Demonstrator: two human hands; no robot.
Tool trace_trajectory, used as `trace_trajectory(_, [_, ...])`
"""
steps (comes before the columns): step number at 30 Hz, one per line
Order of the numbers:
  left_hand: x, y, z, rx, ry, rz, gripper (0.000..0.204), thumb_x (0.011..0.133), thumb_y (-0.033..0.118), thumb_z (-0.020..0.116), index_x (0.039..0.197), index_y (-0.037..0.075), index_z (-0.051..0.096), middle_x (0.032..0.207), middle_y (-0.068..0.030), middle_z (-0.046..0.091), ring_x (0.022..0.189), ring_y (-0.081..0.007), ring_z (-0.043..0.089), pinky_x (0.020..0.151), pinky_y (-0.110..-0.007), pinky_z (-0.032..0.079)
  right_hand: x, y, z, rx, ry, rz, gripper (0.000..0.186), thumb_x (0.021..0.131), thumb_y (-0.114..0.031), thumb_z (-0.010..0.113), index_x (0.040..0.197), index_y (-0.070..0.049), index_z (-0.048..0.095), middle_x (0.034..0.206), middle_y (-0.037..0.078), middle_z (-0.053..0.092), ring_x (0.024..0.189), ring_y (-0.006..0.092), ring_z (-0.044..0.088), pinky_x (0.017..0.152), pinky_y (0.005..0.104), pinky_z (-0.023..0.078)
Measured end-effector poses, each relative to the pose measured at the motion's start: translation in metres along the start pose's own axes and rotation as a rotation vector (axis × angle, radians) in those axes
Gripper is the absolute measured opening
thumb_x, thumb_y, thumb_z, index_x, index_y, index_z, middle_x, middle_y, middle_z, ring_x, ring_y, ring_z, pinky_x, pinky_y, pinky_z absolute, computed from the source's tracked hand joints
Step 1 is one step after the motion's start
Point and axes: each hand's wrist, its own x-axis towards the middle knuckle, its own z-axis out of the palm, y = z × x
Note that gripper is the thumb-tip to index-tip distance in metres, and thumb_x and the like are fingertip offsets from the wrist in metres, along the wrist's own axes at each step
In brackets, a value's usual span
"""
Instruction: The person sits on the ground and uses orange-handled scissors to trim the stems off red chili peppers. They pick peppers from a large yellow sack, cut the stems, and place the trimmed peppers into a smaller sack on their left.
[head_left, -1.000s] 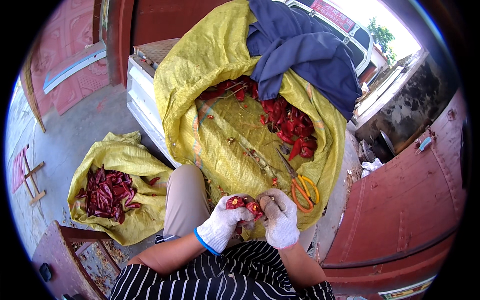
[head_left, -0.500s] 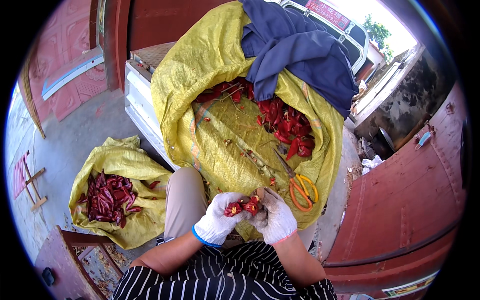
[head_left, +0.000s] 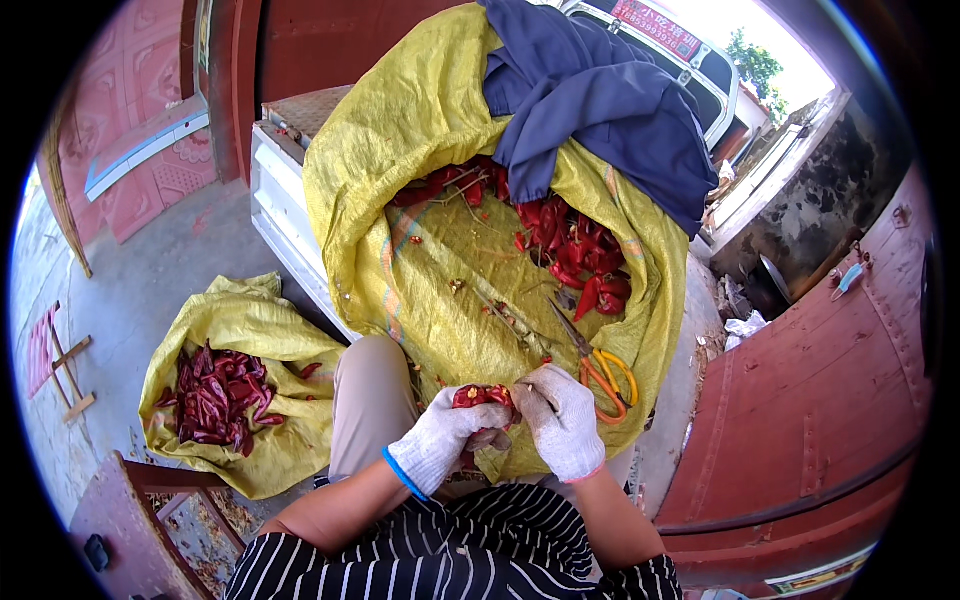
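Observation:
My left hand (head_left: 440,438), in a white knit glove with a blue cuff, is closed around a few red chili peppers (head_left: 482,396). Pale cut-looking ends show on them. My right hand (head_left: 562,425), gloved too, is beside them with thumb and fingers pinched at the peppers' right end; what lies in the pinch is too small to make out. Both hands are over my lap, at the near edge of a big yellow woven sack (head_left: 440,290). Orange-handled scissors (head_left: 608,385) rest on the sack, right of my right hand. Glossy red chili peppers (head_left: 580,255) are heaped inside it.
At the left, a smaller yellow sack (head_left: 290,350) holds dark red chili peppers (head_left: 222,395). A dark blue cloth (head_left: 600,110) drapes over the big sack's far side. A wooden chair (head_left: 150,520) stands at lower left, a reddish metal panel (head_left: 800,400) at right.
My right hand has moved a little right and away from my left hand. The peppers have turned and stay in my left hand.

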Motion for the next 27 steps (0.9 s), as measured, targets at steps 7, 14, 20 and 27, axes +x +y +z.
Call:
trace_trajectory(7, [0.002, 0.002, -0.004, 0.212, 0.032, 0.130, 0.025, 0.076, 0.010, 0.079, 0.095, -0.001, 0.068, 0.084, -0.0054, 0.070, 0.072, -0.0134, 0.065, 0.069, -0.028, 0.053, 0.001, -0.002, 0.010, 1.034, -0.022, 0.704, 0.010, 0.095, -0.013, 0.059, 0.092, -0.005, 0.062, 0.071, 0.002, 0.057, 0.060, 0.0136, 0.057, 0.049, 0.0277, 0.045])
trace_trajectory(14, [0.001, 0.014, -0.011, 0.758, -0.071, 0.402, 0.027, 0.079, 0.010, 0.079, 0.102, 0.000, 0.070, 0.087, -0.0026, 0.071, 0.079, -0.0124, 0.066, 0.073, -0.028, 0.052, 0.005, 0.015, 0.009, 1.182, -0.147, 0.831, 0.009, 0.095, -0.018, 0.060, 0.092, -0.010, 0.059, 0.065, 0.000, 0.050, 0.045, 0.0082, 0.042, 0.039, 0.0214, 0.032])
trace_trajectory(20, [0.005, -0.004, -0.013, 0.234, -0.015, 0.295, 0.036, 0.073, 0.013, 0.085, 0.103, 0.000, 0.068, 0.091, -0.0080, 0.071, 0.069, -0.0134, 0.062, 0.064, -0.027, 0.051, 0.007, 0.009, 0.014, 1.013, 0.014, 0.779, 0.023, 0.098, -0.027, 0.057, 0.082, -0.011, 0.058, 0.067, -0.003, 0.049, 0.049, 0.0072, 0.039, 0.043, 0.0235, 0.029])
trace_trajectory(27, [0.003, -0.001, -0.019, -0.009, -0.083, 0.094, 0.017, 0.082, 0.012, 0.071, 0.095, 0.000, 0.068, 0.081, -0.0070, 0.070, 0.064, -0.0115, 0.062, 0.060, -0.025, 0.050, -0.001, -0.003, -0.012, 0.146, -0.215, 0.063, 0.027, 0.092, -0.029, 0.066, 0.089, -0.002, 0.064, 0.076, 0.007, 0.058, 0.070, 0.0217, 0.059, 0.058, 0.0325, 0.045])
